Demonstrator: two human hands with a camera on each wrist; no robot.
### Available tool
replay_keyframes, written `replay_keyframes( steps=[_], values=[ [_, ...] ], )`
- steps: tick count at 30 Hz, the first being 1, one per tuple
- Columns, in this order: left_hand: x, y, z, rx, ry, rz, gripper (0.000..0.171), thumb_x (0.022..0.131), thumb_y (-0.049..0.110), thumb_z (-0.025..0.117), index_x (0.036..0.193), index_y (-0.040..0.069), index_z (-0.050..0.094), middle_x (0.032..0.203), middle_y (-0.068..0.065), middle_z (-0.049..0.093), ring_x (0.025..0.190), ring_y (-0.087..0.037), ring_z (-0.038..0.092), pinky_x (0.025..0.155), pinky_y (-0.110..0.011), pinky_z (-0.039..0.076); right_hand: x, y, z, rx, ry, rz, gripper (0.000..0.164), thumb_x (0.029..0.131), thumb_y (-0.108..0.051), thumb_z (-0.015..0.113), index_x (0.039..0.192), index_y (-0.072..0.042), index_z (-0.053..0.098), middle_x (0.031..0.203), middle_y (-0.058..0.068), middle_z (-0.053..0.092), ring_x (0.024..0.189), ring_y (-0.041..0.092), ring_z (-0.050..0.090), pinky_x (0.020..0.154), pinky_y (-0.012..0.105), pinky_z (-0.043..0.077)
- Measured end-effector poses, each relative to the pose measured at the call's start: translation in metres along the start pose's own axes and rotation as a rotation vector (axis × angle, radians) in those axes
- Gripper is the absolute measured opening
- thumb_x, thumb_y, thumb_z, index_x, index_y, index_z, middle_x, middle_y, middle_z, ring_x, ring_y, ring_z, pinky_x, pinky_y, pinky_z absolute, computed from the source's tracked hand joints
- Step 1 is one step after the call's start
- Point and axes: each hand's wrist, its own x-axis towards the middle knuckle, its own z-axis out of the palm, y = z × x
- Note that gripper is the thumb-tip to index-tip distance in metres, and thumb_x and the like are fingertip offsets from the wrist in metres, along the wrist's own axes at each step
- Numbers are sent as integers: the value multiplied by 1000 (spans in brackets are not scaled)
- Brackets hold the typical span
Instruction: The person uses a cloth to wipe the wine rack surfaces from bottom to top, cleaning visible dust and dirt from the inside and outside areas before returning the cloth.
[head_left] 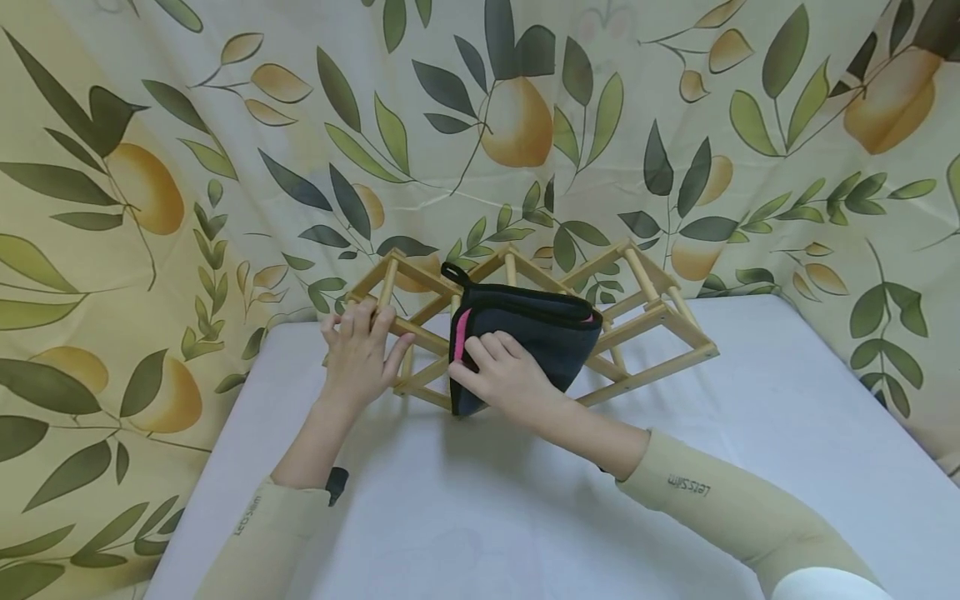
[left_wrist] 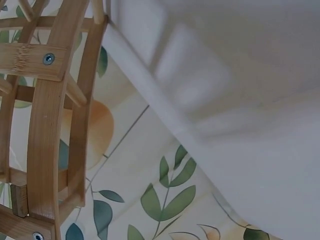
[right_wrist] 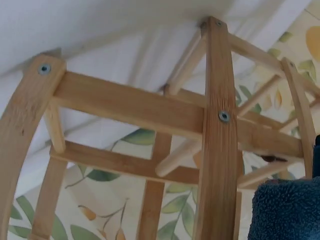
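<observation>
A folded dark blue-grey towel [head_left: 532, 327] with black edging, a pink strip and a hanging loop [head_left: 455, 272] drapes over the middle of a wooden lattice rack [head_left: 651, 377]. In the head view my right hand [head_left: 513, 379] pinches the towel's left edge beside the pink strip. My left hand [head_left: 356, 358] grips the rack's left end, fingers over its upper bar and thumb pointing toward the towel. The left wrist view shows only rack slats [left_wrist: 44, 150] with screws. At the right wrist view's lower right corner, the towel's fuzzy surface [right_wrist: 287, 212] overlaps the rack's bars [right_wrist: 218, 160].
The rack stands at the far side of a table with a white cover [head_left: 465, 517]. Right behind it hangs a curtain [head_left: 480, 217] printed with leaves and fruit, which also runs down the left side. The table's left edge lies close to my left forearm.
</observation>
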Motion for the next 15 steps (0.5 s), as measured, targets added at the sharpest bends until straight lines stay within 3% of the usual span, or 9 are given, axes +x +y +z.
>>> replay_keyframes(
  steps=[9, 12, 15],
  values=[
    [-1, 0, -1, 5, -15, 3, 45, 96, 48, 29, 109, 6, 40, 106, -16, 34, 98, -34, 30, 79, -53, 17, 3, -18, 20, -33, 67, -31, 21, 96, -4, 33, 91, -16, 50, 85, 6, 48, 75, 20, 45, 74, 28, 40],
    [-1, 0, -1, 8, -20, 5, 45, 96, 47, 30, 109, 6, 40, 107, -17, 35, 98, -34, 31, 79, -52, 16, 5, -27, 28, -30, 63, -54, 18, 96, -5, 36, 90, -16, 50, 87, 5, 49, 77, 19, 45, 75, 27, 41],
    [-1, 0, -1, 10, -26, 5, 45, 96, 47, 30, 111, 6, 40, 108, -17, 35, 99, -34, 31, 80, -52, 16, 6, -33, 31, -24, 35, -54, 10, 92, -7, 48, 91, -16, 50, 89, 5, 49, 79, 19, 46, 76, 27, 41]
  ],
)
